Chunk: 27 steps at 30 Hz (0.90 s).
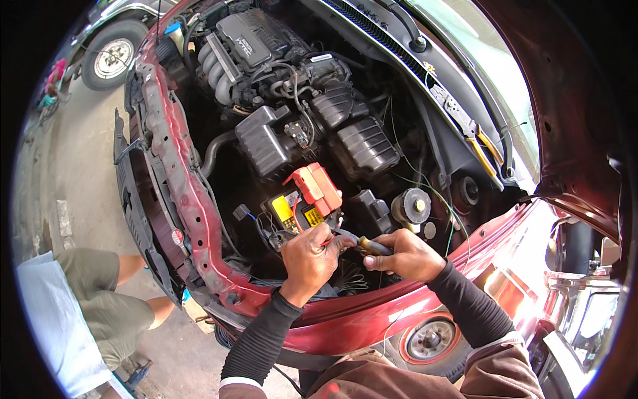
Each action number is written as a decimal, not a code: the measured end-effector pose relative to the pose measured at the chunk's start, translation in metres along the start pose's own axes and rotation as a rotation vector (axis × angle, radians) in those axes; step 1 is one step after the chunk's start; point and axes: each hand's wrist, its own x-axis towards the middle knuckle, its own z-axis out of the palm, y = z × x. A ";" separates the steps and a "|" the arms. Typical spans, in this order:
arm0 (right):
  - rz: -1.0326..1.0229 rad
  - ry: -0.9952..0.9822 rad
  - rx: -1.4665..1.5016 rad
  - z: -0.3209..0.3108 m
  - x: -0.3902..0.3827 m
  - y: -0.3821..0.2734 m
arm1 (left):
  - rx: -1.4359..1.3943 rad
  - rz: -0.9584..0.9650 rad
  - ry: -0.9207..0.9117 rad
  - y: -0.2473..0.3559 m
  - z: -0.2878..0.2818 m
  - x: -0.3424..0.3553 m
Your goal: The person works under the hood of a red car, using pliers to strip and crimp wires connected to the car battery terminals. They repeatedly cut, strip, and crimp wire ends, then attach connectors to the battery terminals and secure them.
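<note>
Over the front corner of the engine bay, my left hand (310, 261) is closed in a pinch on a thin wire, and a bit of red shows at the fingertips. My right hand (411, 255) is wrapped round the dark and yellow handles of pliers (373, 248). The pliers point left, with their head close to my left fingertips; the exact spot where they meet the wire is hard to make out. Just beyond both hands sits the car battery (284, 207), with yellow labels and a raised red terminal cover (318, 189). Thin loose wires run beside it.
Another tool with yellow handles (488, 156) lies on the cowl below the windscreen. A thin green wire (435, 193) trails along the bay's right side. The engine (249, 40) fills the far part. At left stands a person in shorts (106, 306); the red fender (372, 316) is nearest me.
</note>
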 end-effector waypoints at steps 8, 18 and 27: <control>-0.090 0.207 0.000 0.027 -0.002 -0.014 | -0.031 0.034 0.041 -0.013 0.003 0.003; -0.304 0.454 -0.016 0.046 0.003 -0.012 | -0.047 -0.058 0.081 -0.006 0.002 0.009; -0.149 0.379 -0.020 0.030 0.000 -0.006 | -0.047 -0.204 0.048 0.002 0.005 0.018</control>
